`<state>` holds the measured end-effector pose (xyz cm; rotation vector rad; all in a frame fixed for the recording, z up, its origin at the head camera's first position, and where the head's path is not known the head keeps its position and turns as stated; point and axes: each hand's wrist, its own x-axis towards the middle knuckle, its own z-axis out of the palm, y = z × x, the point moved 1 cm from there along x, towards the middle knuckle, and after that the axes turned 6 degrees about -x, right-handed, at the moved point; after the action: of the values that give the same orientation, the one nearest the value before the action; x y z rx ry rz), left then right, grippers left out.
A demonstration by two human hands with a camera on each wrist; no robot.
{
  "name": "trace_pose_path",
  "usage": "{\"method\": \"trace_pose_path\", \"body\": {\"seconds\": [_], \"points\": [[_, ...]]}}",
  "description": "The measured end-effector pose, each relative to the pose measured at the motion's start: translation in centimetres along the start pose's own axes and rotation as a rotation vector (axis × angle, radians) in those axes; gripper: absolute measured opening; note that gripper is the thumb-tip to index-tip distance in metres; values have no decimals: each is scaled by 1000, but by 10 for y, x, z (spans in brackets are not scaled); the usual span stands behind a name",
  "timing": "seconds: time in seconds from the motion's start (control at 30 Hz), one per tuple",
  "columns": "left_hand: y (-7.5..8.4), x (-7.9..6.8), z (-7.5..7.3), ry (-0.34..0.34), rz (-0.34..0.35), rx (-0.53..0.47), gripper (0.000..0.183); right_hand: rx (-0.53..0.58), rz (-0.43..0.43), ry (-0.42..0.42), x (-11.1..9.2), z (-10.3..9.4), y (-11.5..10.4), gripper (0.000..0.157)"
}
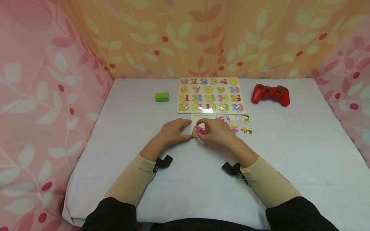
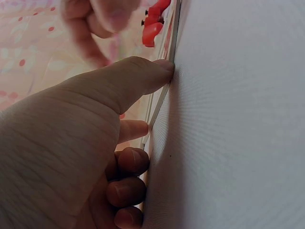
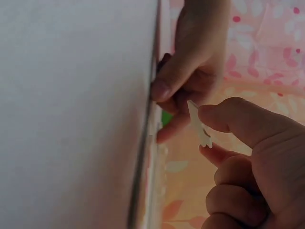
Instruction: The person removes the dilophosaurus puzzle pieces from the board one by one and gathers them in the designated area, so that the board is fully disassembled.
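Observation:
A small jigsaw tray (image 1: 206,116) lies on the white table, with pink and green pieces (image 1: 199,129) in its near left part. My left hand (image 1: 173,131) holds the tray's left side between thumb and index finger; in the left wrist view its other fingers are curled beside the edge. Above the tray, my right hand (image 1: 216,130) pinches a thin jigsaw piece (image 3: 197,123) between thumb and index finger, seen edge-on in the right wrist view. Loose jigsaw pieces (image 1: 246,129) lie to the right of the tray, some partly hidden by the right hand.
Right behind the tray lies a number puzzle board (image 1: 185,112) with rows of coloured numerals. A green block (image 1: 162,97) sits left of the board, and a red game controller (image 1: 270,93) lies to its right. Patterned curtains (image 1: 179,38) border the table at the back and sides.

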<state>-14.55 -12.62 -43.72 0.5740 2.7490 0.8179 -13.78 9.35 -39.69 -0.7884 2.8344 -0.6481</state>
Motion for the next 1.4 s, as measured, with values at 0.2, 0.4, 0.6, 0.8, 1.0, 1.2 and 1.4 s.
{"method": "trace_pose_path", "body": {"seconds": [0.2,0.4,0.6,0.8,1.0,1.2,1.4], "points": [[-1,0,-1,0,-7,4,74,24,-27,82,-9,-26,-11,46],[1,-1,-3,3,-24,-11,74,112,-59,127,-22,-55,-19,43],[4,-1,-2,-8,-31,-22,75,263,-108,172,-37,-72,-18,41],[6,-2,-2,-6,-37,-24,74,368,-94,152,-47,-79,-6,39],[4,-4,-2,-6,-36,-18,74,380,-39,110,-56,-79,18,39],[3,-3,-1,-10,-29,-17,75,341,28,21,-66,-75,42,43],[2,-1,0,-14,-19,-16,75,309,66,-79,-73,-63,59,42]]}}
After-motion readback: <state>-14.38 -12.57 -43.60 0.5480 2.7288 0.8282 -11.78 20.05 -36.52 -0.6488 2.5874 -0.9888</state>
